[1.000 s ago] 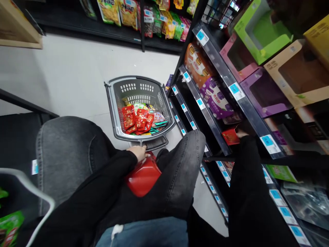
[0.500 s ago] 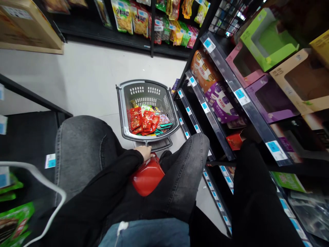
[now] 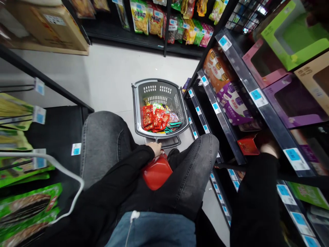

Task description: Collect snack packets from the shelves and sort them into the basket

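Observation:
I am crouched in a shop aisle, knees apart. My left hand (image 3: 156, 149) is closed on the top of a red box (image 3: 156, 173) that rests between my thighs. My right hand (image 3: 268, 149) reaches into a lower shelf on the right, close to a red packet (image 3: 247, 145); its fingers are blurred and mostly hidden by the shelf edge. In front of my knees a grey shopping basket (image 3: 159, 90) stands on the floor, holding several red snack packets (image 3: 154, 120) and a few other packs.
Black shelving (image 3: 226, 127) with blue price tags runs along the right, carrying orange, purple, pink and green boxes. A low shelf with green packets (image 3: 23, 202) is at my left. Hanging snack bags (image 3: 154, 19) fill the far wall. Pale floor (image 3: 102, 75) lies ahead.
The view has swung to the left, so the basket and shelves sit further right in frame. My right hand has drawn back a little from the shelf. The left hand stays on the red box.

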A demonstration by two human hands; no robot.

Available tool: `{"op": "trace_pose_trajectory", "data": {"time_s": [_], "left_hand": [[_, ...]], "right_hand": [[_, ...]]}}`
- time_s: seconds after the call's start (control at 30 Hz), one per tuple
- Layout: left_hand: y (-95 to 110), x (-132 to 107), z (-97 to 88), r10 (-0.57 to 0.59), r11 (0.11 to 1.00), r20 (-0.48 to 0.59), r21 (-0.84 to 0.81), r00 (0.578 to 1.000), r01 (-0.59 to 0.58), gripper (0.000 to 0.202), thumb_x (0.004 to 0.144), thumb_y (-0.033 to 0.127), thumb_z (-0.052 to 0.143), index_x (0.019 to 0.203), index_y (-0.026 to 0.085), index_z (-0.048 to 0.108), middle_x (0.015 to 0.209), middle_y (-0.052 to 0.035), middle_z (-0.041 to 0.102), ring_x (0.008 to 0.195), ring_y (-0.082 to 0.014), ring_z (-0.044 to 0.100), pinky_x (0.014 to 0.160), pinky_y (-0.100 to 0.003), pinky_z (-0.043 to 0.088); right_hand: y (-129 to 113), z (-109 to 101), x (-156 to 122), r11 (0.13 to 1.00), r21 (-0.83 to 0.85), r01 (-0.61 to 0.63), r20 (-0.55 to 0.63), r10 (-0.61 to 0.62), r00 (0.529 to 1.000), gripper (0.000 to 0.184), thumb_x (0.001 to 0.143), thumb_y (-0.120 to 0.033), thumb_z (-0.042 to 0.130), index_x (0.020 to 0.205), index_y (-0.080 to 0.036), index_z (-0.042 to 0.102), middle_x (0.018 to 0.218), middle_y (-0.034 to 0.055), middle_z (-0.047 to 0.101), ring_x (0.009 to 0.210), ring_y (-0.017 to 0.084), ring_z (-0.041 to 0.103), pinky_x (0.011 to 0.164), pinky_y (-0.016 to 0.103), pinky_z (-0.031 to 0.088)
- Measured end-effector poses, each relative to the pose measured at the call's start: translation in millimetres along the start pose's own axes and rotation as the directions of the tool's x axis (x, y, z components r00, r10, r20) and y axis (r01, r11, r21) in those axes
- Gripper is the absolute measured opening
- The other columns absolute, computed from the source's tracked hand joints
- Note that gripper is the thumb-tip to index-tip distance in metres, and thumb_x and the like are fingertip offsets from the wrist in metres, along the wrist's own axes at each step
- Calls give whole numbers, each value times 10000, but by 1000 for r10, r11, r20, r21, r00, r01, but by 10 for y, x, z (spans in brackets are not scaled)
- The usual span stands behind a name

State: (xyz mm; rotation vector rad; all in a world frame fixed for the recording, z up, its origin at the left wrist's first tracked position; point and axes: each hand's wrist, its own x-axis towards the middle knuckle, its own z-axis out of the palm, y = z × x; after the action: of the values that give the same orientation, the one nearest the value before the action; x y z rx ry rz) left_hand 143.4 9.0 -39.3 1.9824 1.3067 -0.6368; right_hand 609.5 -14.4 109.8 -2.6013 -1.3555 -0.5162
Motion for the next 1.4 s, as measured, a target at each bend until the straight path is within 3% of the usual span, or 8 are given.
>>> {"op": "trace_pose_trajectory", "data": {"time_s": [0.17, 0.3, 0.43, 0.57, 0.67, 0.87, 1.17, 1.4], "left_hand": [[-5, -7, 21, 7, 999, -74, -49, 997, -10, 463, 828, 397, 438, 1124, 51, 523, 1055, -239, 598, 1018, -342, 567, 858, -430, 438], [54, -89, -51, 178, 937, -372, -220, 911, -273, 613, 775, 441, 537, 1246, 62, 433, 1225, -227, 499, 1167, -332, 458, 988, -450, 356], [131, -221, -195, 293, 485, -666, -514, 686, -707, 849, 669, 488, 651, 1352, 139, 287, 1399, -192, 306, 1257, -289, 366, 972, -406, 408], [93, -322, -261, 356, 223, -588, -701, 727, -677, 858, 574, 427, 750, 1296, 151, 376, 1330, -172, 421, 1175, -274, 467, 893, -356, 470], [28, -344, -234, 355, 261, -385, -834, 852, -485, 580, 556, 420, 755, 996, 84, 584, 985, -117, 638, 864, -227, 623, 769, -339, 517], [-16, -286, -232, 42, 5, -338, -941, 940, -339, 582, 462, 471, 779, 813, 66, 554, 704, -53, 636, 540, -180, 602, 473, -298, 512], [-55, -235, -255, -67, 91, -468, -883, 881, -461, 515, 509, 477, 752, 781, 62, 613, 729, -66, 654, 593, -154, 601, 550, -267, 504], [-115, -174, -200, -124, 256, -536, -830, 835, -495, 478, 543, 498, 729, 735, 66, 655, 737, -66, 663, 679, -165, 600, 667, -269, 485]], "right_hand": [[9, -72, -633, 965, -103, -240, -247, 209, 946, 350, 770, -242, 425, 1010, -143, 660, 826, 257, 612, 818, 382, 610, 575, 468, 396], [-383, -387, -1171, 940, 259, -223, -597, 337, 728, 319, 834, -279, 369, 1021, -235, 623, 929, 191, 614, 900, 341, 600, 738, 493, 443], [-1119, -505, -1278, 769, 563, 303, -136, -276, 952, 261, 847, -299, 406, 932, -184, 624, 839, 86, 647, 784, 230, 612, 716, 371, 485], [-1967, -339, -1232, 413, 836, 362, 172, -823, 542, 243, 865, -265, 406, 905, -192, 635, 827, 37, 659, 740, 158, 604, 720, 284, 468], [-2431, -166, -1271, 303, 920, 250, 183, -894, 409, 202, 839, -251, 450, 888, -201, 640, 840, 26, 664, 775, 161, 609, 755, 291, 462], [-2709, 303, -1603, 98, 948, -304, 284, -693, 662, 334, 701, -430, 621, 926, -184, 595, 900, 47, 655, 806, 187, 610, 754, 332, 490], [-2761, 562, -1896, 104, 769, -630, 479, -748, 460, 429, 543, -483, 750, 803, -168, 620, 793, 32, 676, 696, 193, 620, 719, 355, 512], [-2797, 564, -1921, 132, 769, -625, 512, -713, 478, 434, 482, -504, 772, 712, -162, 634, 711, 29, 672, 667, 198, 618, 695, 346, 515]]}}
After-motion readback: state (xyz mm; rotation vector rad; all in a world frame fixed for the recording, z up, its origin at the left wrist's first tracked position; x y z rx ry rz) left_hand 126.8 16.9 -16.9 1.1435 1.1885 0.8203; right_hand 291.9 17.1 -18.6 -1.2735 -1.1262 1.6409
